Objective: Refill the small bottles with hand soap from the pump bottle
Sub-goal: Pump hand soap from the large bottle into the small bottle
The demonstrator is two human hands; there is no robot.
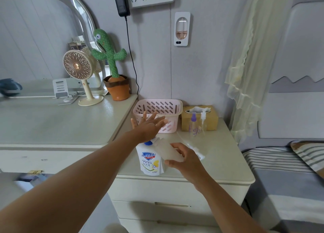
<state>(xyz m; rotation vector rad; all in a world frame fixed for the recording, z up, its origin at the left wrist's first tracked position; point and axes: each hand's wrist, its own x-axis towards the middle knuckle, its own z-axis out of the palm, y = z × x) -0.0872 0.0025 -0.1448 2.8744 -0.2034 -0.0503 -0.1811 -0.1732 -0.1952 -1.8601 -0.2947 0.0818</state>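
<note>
Left hand (pixel 149 125), fingers spread apart, hovers over white plastic pump bottle (pixel 150 161) on cream worktop (pixel 220 155). Right hand (pixel 186 161) grips tilted translucent small bottle (pixel 167 150) just beside it.

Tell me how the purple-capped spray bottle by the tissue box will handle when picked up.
The purple-capped spray bottle looks clear and mostly empty, so it is probably light. It is tall and narrow, so a sideways nudge would likely tip it, perhaps into the clear pump bottle close beside it. Its smooth wall may be slippery.
</note>
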